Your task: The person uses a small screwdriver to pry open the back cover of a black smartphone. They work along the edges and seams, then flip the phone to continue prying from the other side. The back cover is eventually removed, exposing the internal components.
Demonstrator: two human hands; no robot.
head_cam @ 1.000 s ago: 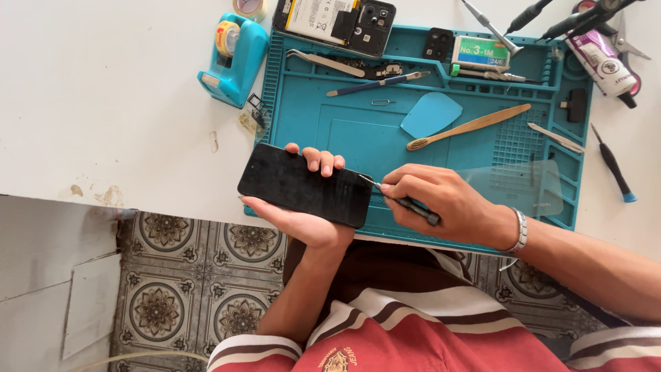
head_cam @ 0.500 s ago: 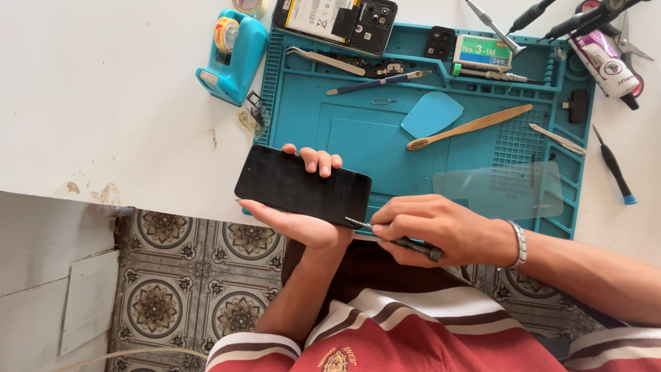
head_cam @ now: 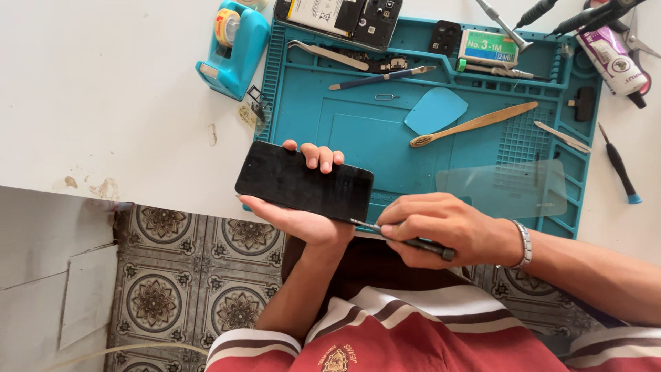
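Phone repair over the teal mat [head_cam: 385, 148].
We are cradling the black phone [head_cam: 304, 182] in our left hand [head_cam: 303, 220] while our right hand [head_cam: 441, 227] is gripping a thin tool [head_cam: 403, 238] at its corner.

Bright, even daylight filled the view. The white tabletop [head_cam: 103, 89] at ten o'clock was nearly washed out. Shadows were soft and short, falling just beneath the tools on the mat [head_cam: 358, 138]. The phone [head_cam: 303, 182] screen showed a dull sheen, no glare. Focus was sharp throughout, with slight bending toward the edges.
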